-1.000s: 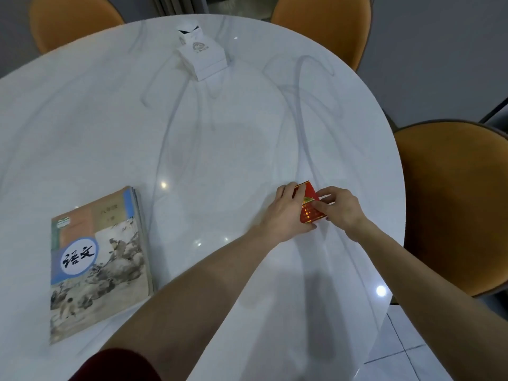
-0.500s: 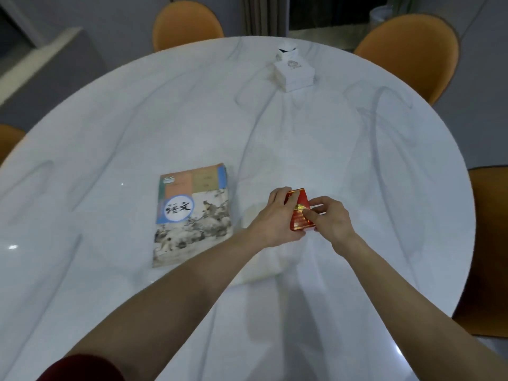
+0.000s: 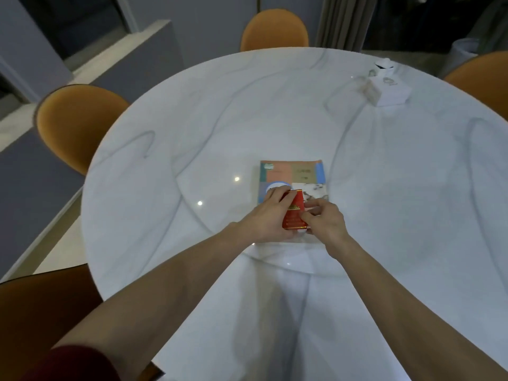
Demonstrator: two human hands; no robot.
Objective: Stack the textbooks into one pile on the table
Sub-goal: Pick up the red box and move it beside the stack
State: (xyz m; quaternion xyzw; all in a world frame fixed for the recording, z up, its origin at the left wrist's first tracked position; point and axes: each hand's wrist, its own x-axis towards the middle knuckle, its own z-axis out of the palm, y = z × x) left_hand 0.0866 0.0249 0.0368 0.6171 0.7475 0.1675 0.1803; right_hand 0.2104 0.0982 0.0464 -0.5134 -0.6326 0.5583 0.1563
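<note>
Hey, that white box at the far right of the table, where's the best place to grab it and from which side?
Probably from above, with fingers on two opposite side walls of the white box. It sits flat on the table with nothing close around it, so its sides are free. Its top looks uneven and blurred, so grip the lower, straight walls rather than the top.

The round white marble counter (image 3: 192, 149) carries grey veins. The flat paperback textbook (image 3: 292, 174) shows salmon, tan and blue blocks over an ink painting. The small red booklet (image 3: 294, 215) bears gold print. Mustard-orange chairs (image 3: 74, 125).
</note>
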